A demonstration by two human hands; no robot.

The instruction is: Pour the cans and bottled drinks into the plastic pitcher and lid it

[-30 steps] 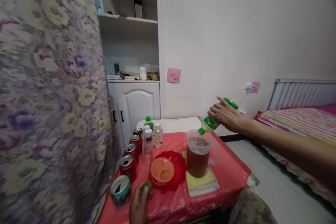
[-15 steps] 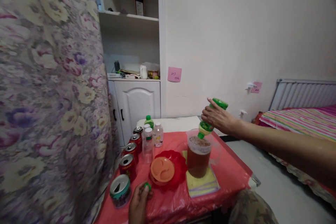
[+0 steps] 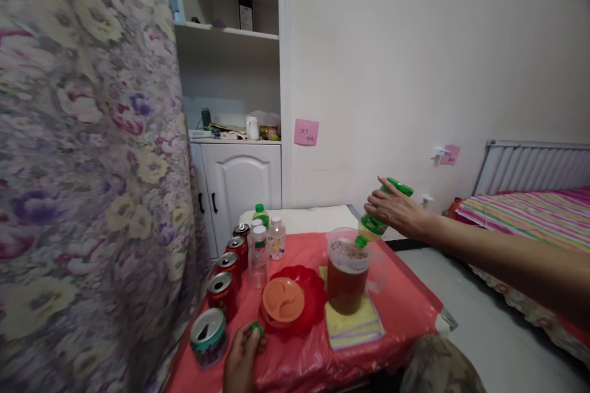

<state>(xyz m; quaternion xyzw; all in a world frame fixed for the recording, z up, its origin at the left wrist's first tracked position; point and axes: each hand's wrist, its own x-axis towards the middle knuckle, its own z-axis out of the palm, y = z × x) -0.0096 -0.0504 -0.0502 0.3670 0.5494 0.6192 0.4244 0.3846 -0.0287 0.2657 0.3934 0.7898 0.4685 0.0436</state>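
My right hand (image 3: 391,209) grips a green plastic bottle (image 3: 371,226), tipped with its mouth down at the rim of a clear pitcher (image 3: 349,279). Brown liquid with a foamy, speckled top fills much of the pitcher, which stands on a folded yellow cloth (image 3: 354,328). At the table's near edge, my left hand (image 3: 243,350) pinches a green bottle cap (image 3: 257,328) between thumb and fingers. Just beyond that hand, an orange divided dish (image 3: 283,301) rests on a red scalloped plate (image 3: 316,304). Left of the hand stands an opened teal-and-silver can (image 3: 208,339).
Several red cans (image 3: 222,295) line the left side of the red-covered table (image 3: 401,301). Clear bottles with white caps (image 3: 276,238) and a green-capped bottle (image 3: 260,215) stand behind. A floral curtain (image 3: 92,166) hangs at left; a bed (image 3: 530,209) is at right.
My right hand and the bottle have shifted slightly right and down, bringing the bottle's mouth nearer the pitcher's right rim. My left hand keeps the cap, nearly still.
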